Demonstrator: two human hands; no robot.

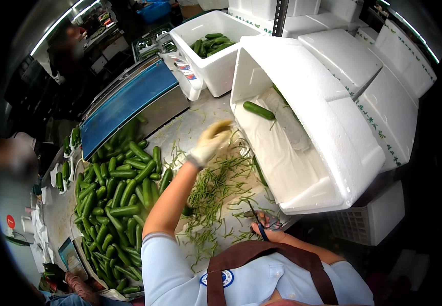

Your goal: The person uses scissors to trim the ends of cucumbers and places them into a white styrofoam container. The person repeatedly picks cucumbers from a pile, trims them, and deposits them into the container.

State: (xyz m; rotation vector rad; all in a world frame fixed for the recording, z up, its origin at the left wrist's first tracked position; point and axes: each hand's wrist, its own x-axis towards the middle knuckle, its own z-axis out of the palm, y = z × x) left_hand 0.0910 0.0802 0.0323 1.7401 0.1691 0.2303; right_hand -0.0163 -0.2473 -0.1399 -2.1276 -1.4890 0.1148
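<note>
My left hand (pixel 212 142), in a pale glove, reaches over the metal table with its fingers stretched out. Nothing shows in it, and it is beside the mouth of a white foam box (pixel 353 168) tipped toward me. One green cucumber (pixel 259 110) lies inside that box on a white liner (pixel 277 153). My right hand (pixel 270 225), close to my body, is closed around scissors (pixel 260 227) with dark blades. Cut green stems (pixel 213 191) are scattered between my hands. A large heap of cucumbers (pixel 116 199) spreads to the left of my forearm.
A second foam box (pixel 216 71) holding cucumbers stands at the back. Behind the heap is a blue-topped conveyor (pixel 129 109). White foam boxes (pixel 341 58) are stacked at the right, above a white crate (pixel 359 227). Other people (pixel 14 158) are at the left.
</note>
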